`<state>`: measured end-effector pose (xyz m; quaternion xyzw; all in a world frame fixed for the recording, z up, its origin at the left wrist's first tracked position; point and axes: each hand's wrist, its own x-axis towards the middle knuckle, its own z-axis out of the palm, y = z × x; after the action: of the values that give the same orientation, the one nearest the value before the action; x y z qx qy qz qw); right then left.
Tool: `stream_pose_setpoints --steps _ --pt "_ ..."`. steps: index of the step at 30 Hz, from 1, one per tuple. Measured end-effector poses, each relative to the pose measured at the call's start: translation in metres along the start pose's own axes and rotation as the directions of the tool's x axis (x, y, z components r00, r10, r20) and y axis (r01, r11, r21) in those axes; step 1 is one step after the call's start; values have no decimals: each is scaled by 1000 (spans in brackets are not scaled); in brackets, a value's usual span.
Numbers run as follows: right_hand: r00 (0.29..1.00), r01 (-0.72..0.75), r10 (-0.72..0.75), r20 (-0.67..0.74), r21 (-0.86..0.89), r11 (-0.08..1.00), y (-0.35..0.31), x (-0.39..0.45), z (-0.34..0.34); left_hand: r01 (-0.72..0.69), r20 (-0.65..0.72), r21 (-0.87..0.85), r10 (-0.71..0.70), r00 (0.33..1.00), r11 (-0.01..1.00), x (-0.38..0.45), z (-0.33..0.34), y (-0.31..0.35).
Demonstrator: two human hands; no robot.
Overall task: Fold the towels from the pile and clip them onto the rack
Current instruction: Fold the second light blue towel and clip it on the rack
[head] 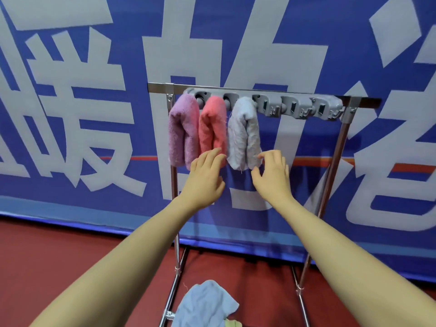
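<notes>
- The folded pale grey terry towel point(243, 133) hangs doubled from the third clip of the long grey plastic clip bar point(299, 106), which is fixed along the top rail of the shiny metal floor rack point(339, 147).
- The right hand point(271, 175) sits just below and to the right of that grey towel's bottom edge; its fingertips point(260, 156) are at the towel's lower right corner, touching it or almost so, I cannot tell which.
- The right grip is loosely spread, fingers slightly bent, holding nothing.
- The left hand point(205, 178) reaches up to the left of the grey towel, its straight fingers lying over the lower end of the folded coral-pink terry towel point(212, 128); this grip is spread too and clasps nothing.
- Left of the coral towel, touching it, hangs a folded lilac terry towel point(181, 133) from the first clip of the bar.
- Both forearms stretch forward and upward from the lower corners of the view, palms turned away, backs of the hands towards the camera.
- To the right of the grey towel the clip bar has three clips with nothing in them, running to the rack's right post.
- Below the grey towel there is open air between the rack's two posts down to the dark red floor point(59, 260).
- At the rack's foot, near the left leg, lies a crumpled light blue cloth towel point(205, 303) with a bit of pale yellow cloth point(232, 324) beneath its edge.
- Behind the rack hangs a blue banner with large pale grey characters point(82, 102).
</notes>
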<state>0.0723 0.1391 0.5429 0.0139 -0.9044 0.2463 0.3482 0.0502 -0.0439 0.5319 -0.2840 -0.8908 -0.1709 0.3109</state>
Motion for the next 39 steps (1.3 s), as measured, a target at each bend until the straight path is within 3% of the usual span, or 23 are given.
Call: stream_pose_setpoints --steps 8,18,23,32,36,39 --pt "940 -188 182 289 -6 982 49 -85 45 141 293 7 -137 946 990 -77 68 11" --pt "800 -312 313 512 -91 946 119 -160 165 257 625 52 -233 745 965 -161 196 -27" --pt "675 -295 315 667 -147 944 157 -201 255 224 741 120 -238 628 967 -211 277 -61" --pt "465 -326 326 823 -183 927 212 -283 391 329 870 210 -330 367 921 -301 403 -112" --pt "383 -293 275 882 -166 942 230 -317 435 364 890 238 -352 290 901 -336 437 -129" --pt "256 -176 234 938 -193 965 234 -337 464 393 894 247 -365 260 886 -358 453 -138"
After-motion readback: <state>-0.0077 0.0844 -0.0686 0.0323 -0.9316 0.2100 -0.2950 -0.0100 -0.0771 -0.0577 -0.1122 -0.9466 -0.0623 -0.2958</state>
